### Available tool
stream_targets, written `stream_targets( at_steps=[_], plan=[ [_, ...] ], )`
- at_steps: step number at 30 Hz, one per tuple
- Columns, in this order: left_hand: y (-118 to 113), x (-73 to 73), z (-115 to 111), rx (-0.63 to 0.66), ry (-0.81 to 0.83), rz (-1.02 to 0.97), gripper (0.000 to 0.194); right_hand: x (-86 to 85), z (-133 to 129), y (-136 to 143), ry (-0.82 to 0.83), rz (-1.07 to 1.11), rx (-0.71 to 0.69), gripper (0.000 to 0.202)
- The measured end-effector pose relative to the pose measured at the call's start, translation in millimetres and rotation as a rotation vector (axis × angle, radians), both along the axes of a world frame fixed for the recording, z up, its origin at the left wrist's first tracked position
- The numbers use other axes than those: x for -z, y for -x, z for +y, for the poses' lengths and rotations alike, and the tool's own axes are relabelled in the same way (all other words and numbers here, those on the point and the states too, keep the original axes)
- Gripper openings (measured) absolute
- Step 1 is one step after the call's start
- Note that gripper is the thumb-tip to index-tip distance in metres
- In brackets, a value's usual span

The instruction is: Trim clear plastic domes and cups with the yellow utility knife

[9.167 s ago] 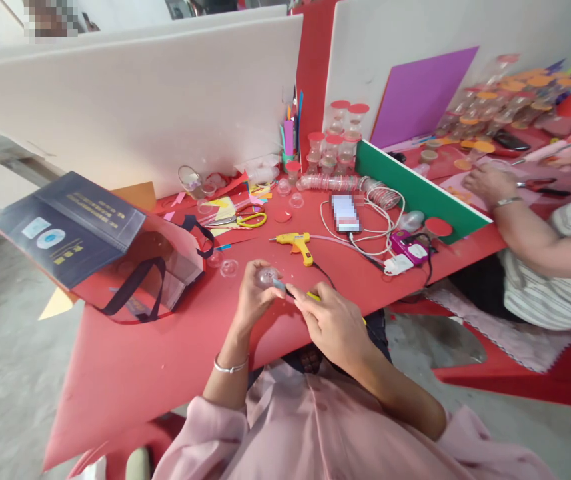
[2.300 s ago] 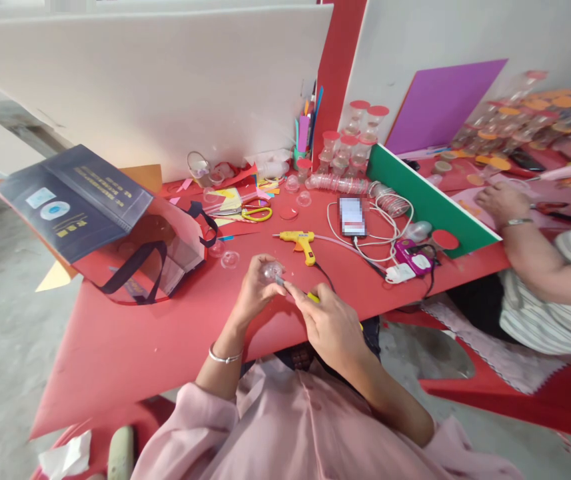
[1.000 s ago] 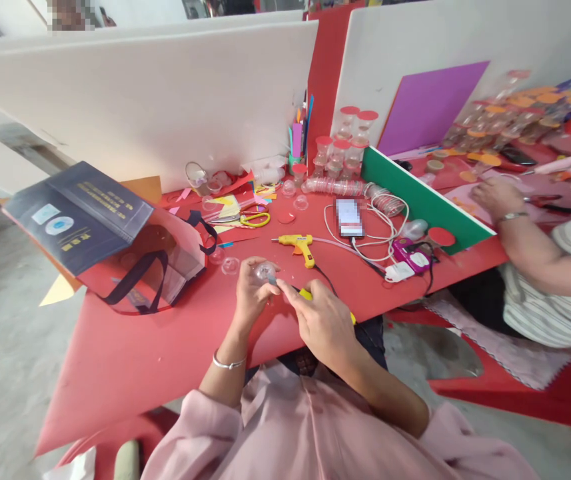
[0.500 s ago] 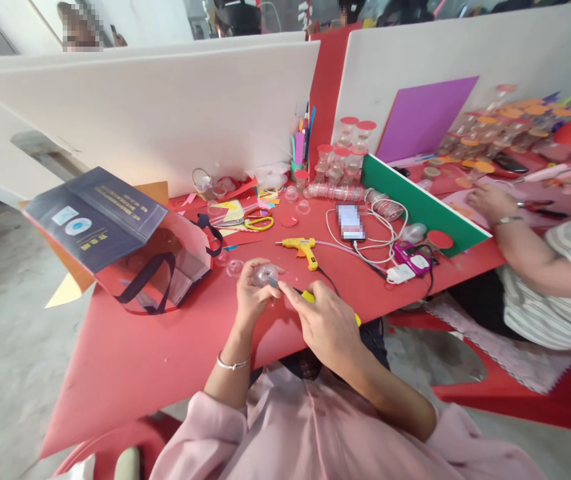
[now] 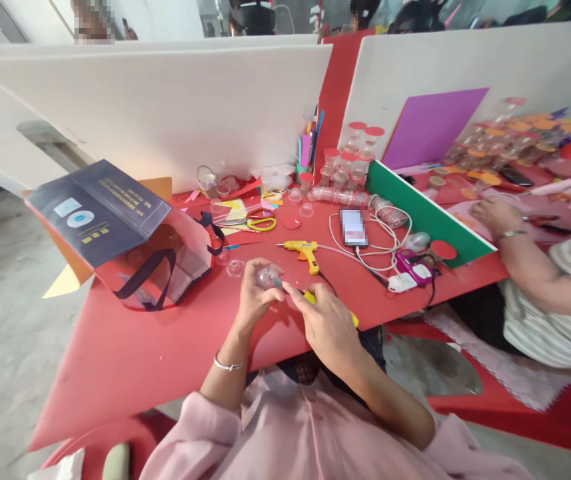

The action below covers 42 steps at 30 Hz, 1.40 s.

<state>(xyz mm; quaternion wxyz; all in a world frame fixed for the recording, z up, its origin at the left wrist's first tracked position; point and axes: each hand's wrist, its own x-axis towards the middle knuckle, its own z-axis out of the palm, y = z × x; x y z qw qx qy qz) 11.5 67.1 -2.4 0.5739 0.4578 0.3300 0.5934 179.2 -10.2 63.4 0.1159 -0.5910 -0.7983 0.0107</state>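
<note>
My left hand (image 5: 255,293) is closed around a small clear plastic cup or dome (image 5: 267,276), held just above the table's front part. In my right hand (image 5: 328,323) lies a yellow-handled tool (image 5: 310,297) with a narrow grey blade-like end, my index finger stretched along it. The grey end meets the clear plastic piece at its right side; whether it cuts in, I cannot tell. Behind my hands a yellow hot glue gun (image 5: 305,252) lies on the red table (image 5: 165,360). Another clear plastic dome (image 5: 236,268) sits left of my left hand.
A dark-lidded gift box (image 5: 110,220) stands at the left. Yellow scissors (image 5: 260,225) lie among paper scraps. At right are a phone (image 5: 353,228) with white cables, a purple power strip (image 5: 415,267), red-capped containers (image 5: 348,167) and a green divider (image 5: 425,213). Beyond it, a co-worker's hand (image 5: 498,217) works.
The view has shifted slightly. Both hands keep their holds, and the clear plastic piece appears turned a little, with the tool's end still against it.
</note>
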Motion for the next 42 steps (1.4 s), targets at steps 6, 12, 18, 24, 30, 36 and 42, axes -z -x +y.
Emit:
stream_targets(
  at_steps=[6,12,18,24,30,36,42],
  plan=[
    [2.7,-1.1,0.0,0.062,0.052,-0.006,0.076,7.8,6.5,-3.9,-0.101,0.011,-0.055,0.069],
    [2.1,-0.1,0.0,0.106,0.041,-0.015,0.074,0.6,5.5,-2.0,-0.088,0.058,-0.048,0.062],
    [0.8,0.0,-0.1,0.11,0.017,-0.019,0.074,0.2,6.4,-2.7,-0.076,0.067,-0.039,0.058],
    [0.3,-1.5,-1.2,0.111,0.016,-0.026,0.074,2.5,5.2,-3.3,-0.082,0.093,-0.041,0.055],
    [-0.5,0.4,-2.1,0.088,-0.001,-0.01,0.073,3.3,4.6,-1.8,-0.074,0.094,-0.027,0.058],
    [-1.8,1.9,-2.7,0.028,-0.038,0.04,0.067,3.3,3.5,-1.3,-0.08,0.089,-0.02,0.06],
    [-2.2,2.9,-4.8,-0.029,-0.018,0.113,0.067,2.4,2.2,-1.0,-0.065,0.068,-0.007,0.057]
  ],
)
